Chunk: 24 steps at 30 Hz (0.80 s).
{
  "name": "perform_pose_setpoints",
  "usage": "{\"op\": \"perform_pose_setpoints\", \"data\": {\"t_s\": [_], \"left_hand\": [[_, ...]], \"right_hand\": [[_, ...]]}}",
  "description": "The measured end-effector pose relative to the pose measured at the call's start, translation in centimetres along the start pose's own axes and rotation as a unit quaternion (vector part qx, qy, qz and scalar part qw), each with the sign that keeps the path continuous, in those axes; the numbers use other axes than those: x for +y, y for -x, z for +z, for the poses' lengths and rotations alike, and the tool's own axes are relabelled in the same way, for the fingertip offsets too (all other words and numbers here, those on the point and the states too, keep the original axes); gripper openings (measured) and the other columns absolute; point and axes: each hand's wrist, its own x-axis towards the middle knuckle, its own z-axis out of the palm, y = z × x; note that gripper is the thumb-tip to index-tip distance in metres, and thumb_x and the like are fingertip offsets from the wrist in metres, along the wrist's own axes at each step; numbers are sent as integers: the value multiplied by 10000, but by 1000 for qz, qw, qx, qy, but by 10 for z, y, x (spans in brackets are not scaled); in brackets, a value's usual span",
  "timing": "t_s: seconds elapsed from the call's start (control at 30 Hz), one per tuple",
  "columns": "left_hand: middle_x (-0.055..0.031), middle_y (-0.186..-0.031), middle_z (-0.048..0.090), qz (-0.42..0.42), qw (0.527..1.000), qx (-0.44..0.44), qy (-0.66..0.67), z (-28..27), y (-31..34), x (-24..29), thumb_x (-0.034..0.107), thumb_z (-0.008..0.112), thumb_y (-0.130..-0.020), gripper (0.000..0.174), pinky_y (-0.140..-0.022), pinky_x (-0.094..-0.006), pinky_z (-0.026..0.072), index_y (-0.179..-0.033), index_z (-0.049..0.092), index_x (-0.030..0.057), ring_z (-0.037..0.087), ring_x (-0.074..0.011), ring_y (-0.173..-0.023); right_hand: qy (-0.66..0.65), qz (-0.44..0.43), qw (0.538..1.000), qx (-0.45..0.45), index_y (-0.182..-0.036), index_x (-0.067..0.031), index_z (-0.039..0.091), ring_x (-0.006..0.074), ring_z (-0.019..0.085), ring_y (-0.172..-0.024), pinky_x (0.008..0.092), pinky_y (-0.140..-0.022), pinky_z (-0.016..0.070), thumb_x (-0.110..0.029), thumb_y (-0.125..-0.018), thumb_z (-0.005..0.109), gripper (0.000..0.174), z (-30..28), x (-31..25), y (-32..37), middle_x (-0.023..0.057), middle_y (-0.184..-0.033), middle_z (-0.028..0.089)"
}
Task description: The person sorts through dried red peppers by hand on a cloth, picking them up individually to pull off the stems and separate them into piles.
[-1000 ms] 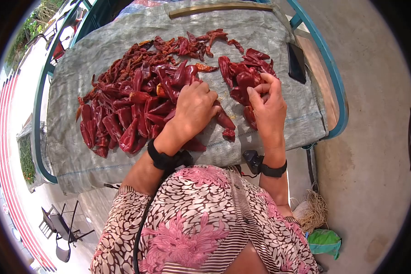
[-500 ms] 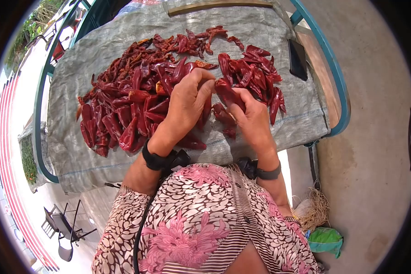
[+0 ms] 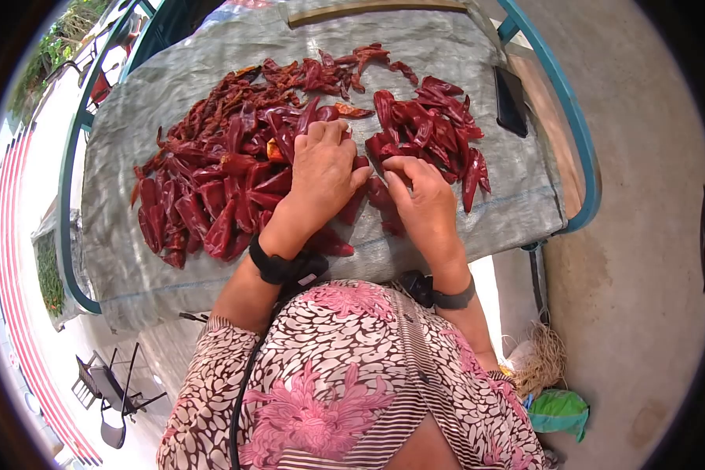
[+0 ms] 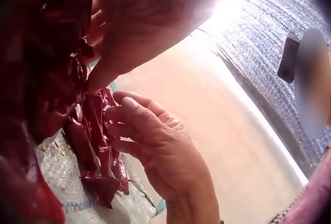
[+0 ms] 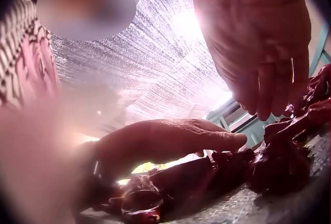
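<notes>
The left hand (image 3: 325, 168) lies back-up on the near edge of the big heap of dried red chillies (image 3: 211, 180). Its fingers are bent down among the pods, so the tips are buried, and the thumb reaches toward the other hand. I cannot tell whether it has a pod in its grasp, because the palm covers everything beneath it.

The right hand (image 3: 424, 202) sits just beside it, fingers curled, with the tips touching the nearest pods of the smaller heap (image 3: 439, 129). Its wrist view is washed out by glare and blurred, so I cannot make out its hold either.

Both heaps rest on a woven sack (image 3: 133, 258) spread over the worktop (image 3: 578, 141), whose far edge is cut off. A dark phone (image 3: 511, 100) lies right of the smaller heap.
</notes>
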Motion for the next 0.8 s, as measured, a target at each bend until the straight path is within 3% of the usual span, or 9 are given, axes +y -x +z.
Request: {"op": "perform_pose_setpoints", "data": {"t_s": [0.17,0.3,0.4,0.47,0.57,0.6,0.7,0.8], "left_hand": [[-97,-1261,641,-2,992,26,127,-12,-7,-2,227,763,-862,179,-1017,-447,389,-937,742,67,498,-318,-1221],[-101,-1254,641,-3,975,38,218,-26,-9,3,193,720,-915,148,-1027,-425,389,-982,736,62,509,-316,-1206],[-134,-1166,662,-25,964,79,254,-23,-4,0,184,683,-951,190,-944,-388,454,-1091,716,60,596,-286,-1075],[-144,-1056,684,-58,971,10,230,-28,3,-3,201,682,-951,230,-846,-388,502,-1135,694,62,648,-292,-953],[-144,-903,699,-49,986,-84,132,-34,12,4,225,711,-919,272,-721,-413,542,-1134,677,61,692,-318,-819],[-142,-853,701,-37,989,-113,88,-35,14,7,233,726,-903,284,-683,-425,550,-1122,674,60,702,-330,-782],[-135,-820,705,4,992,-122,43,-18,20,11,245,766,-848,282,-674,-456,557,-1032,660,60,708,-347,-800],[-152,-819,697,-3,990,-143,-19,-4,22,18,232,779,-821,257,-672,-455,555,-933,622,63,716,-322,-798]], "right_hand": [[-70,53,995,-40,-1230,-114,647,324,702,-872,411,-786,550,-246,-953,675,308,0,-11,1,120,-1065,720],[-96,94,988,-82,-1294,-105,611,336,715,-913,427,-800,549,-286,-970,667,375,-4,-18,-1,150,-1086,726],[-101,98,989,-42,-1315,-95,606,356,716,-948,437,-821,548,-296,-975,667,400,-4,-13,-1,177,-1075,727],[-37,54,998,23,-1329,-83,601,375,713,-965,439,-839,547,-301,-976,668,420,-7,-2,-6,194,-1057,727],[-27,86,993,74,-1356,-68,584,379,699,-1026,439,-904,531,-301,-975,670,454,-20,2,-15,203,-1121,716],[-30,73,990,118,-1358,-59,579,359,646,-1138,442,-989,488,-256,-960,692,459,-20,0,-17,184,-1204,689],[84,-32,976,198,-1363,-68,576,333,578,-1217,435,-1045,446,-198,-939,714,464,-18,8,-17,165,-1256,656],[9,-2,992,127,-1294,-60,620,332,567,-1190,429,-1042,443,-139,-917,718,397,-18,3,-12,133,-1251,655]]}}
